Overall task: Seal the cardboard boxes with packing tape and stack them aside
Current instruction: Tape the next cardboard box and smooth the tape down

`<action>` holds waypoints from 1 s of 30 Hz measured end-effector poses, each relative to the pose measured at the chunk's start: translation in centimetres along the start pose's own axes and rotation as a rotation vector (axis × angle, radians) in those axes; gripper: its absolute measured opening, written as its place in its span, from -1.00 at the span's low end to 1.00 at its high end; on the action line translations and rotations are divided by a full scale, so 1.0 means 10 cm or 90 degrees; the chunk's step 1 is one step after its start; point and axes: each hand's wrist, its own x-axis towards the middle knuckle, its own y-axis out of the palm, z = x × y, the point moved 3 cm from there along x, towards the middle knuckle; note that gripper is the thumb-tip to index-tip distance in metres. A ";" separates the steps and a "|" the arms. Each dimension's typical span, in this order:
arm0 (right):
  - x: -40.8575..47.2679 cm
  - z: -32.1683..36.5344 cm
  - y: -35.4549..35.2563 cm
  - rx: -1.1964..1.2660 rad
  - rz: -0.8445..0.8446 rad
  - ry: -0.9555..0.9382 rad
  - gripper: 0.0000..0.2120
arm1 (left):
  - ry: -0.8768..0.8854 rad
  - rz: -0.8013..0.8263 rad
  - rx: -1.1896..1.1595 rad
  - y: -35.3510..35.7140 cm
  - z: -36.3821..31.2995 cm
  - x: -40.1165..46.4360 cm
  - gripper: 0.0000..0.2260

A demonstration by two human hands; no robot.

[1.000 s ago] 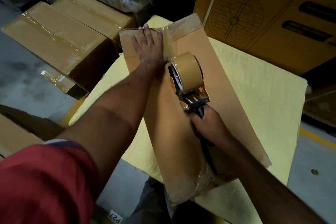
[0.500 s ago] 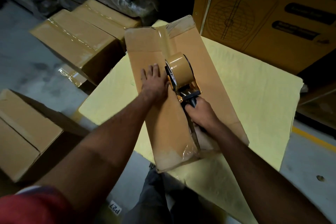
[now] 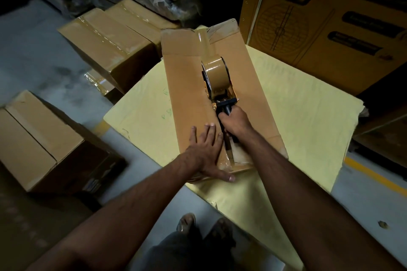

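I see a pale yellow table [image 3: 297, 116] filling the middle and right of the view, its surface running from about nine o'clock to four o'clock. At one o'clock a big printed carton [image 3: 330, 22] stands upright behind the table's far edge. A long cardboard box [image 3: 187, 99] lies on the table, stretching from twelve o'clock down toward the centre, its top seam partly covered by a glossy strip of brown tape [image 3: 203, 39] at the far end. On the grey floor at ten o'clock sit two taped boxes [image 3: 110, 44] side by side, and at eight o'clock another closed box [image 3: 37, 138] rests near the table's corner. My left hand [image 3: 204, 152] lies flat on the near end of the long box, fingers straight and spread, thumb reaching over the near edge. My right hand [image 3: 236, 122] is curled tightly around the black handle of a tape dispenser [image 3: 218, 86], which stands on the seam just beyond the hand, its brown roll upright at the box's middle. The two hands are just beside each other. At six o'clock, my shoes [image 3: 187, 222] show on the floor below the table edge.
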 end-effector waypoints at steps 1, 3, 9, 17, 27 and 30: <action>0.00 0.01 0.01 0.000 0.000 0.005 -0.84 | 0.009 0.006 0.015 0.01 -0.02 -0.03 0.27; -0.01 0.02 0.03 0.004 -0.002 0.017 -0.84 | 0.003 -0.029 0.023 0.06 -0.06 -0.11 0.18; -0.06 -0.01 0.16 0.031 -0.012 0.026 -0.78 | -0.078 -0.173 -0.012 0.18 -0.12 -0.35 -0.08; -0.17 -0.01 0.11 -0.047 -0.048 0.018 -0.81 | -0.072 -0.212 -0.015 0.20 -0.09 -0.40 -0.12; -0.33 -0.04 0.15 -0.035 -0.062 0.025 -0.81 | -0.049 -0.223 -0.029 0.19 -0.06 -0.41 -0.13; -0.28 -0.01 0.11 -0.025 -0.075 0.022 -0.82 | 0.049 -0.265 -0.039 0.13 -0.02 -0.41 -0.22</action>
